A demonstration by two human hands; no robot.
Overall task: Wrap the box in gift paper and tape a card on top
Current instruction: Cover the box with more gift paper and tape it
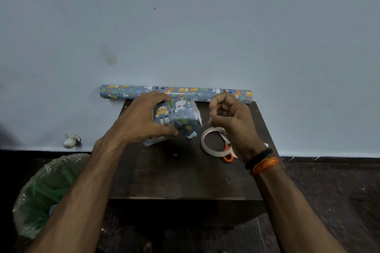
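Note:
The box (176,117), covered in blue animal-print gift paper, lies at the back of the small dark table (185,176). My left hand (141,119) grips its left side, thumb along the near edge and fingers over the far edge. A white paper flap (197,112) sticks out at the box's right end. Just right of that flap, my right hand (228,117) hovers with curled fingers, thumb against fingertips; nothing is visible between them. A tape roll (216,141) lies flat below that hand, over orange-handled scissors (227,155). No card is in view.
A roll of the same gift paper (115,91) lies against the wall along the table's back edge. A small paper scrap (192,135) sits near the box. A bin lined with a green bag (47,193) stands on the floor at the left.

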